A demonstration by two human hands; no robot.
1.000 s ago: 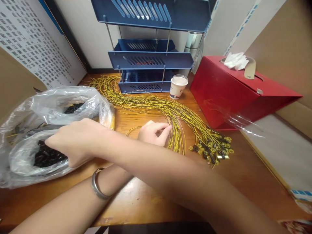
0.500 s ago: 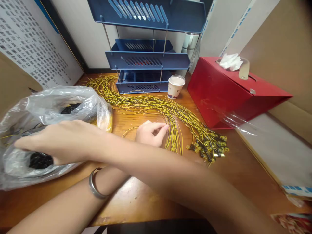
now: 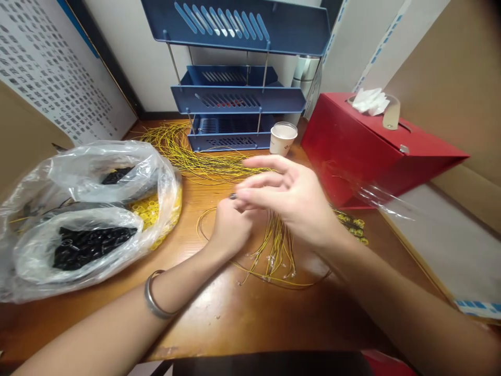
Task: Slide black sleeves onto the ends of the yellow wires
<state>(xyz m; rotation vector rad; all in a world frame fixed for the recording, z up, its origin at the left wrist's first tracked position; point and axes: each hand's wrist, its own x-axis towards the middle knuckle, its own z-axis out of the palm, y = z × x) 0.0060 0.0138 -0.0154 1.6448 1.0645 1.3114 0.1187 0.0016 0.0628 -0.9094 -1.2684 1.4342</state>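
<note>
My left hand, with a metal bangle on its wrist, is closed over the table around a yellow-and-black wire that curves out beside it. My right hand is against it, thumb and forefinger pinched on a small black piece at the left fingertips; its other fingers are stretched apart. Under the right hand hang several loose wire ends with small clear tips. The main bundle of wires runs behind the hands. At right, yellow-and-black fitted ends are partly hidden by my right hand.
At left a clear plastic bag holds an inner bag of black pieces and loose yellow rings. A blue tiered rack, a paper cup and a red box with tissue stand at the back.
My right hand has left the plastic bag and moved right to my left hand, bringing a small black piece. The left hand has shifted slightly, away from the wire bundle.
</note>
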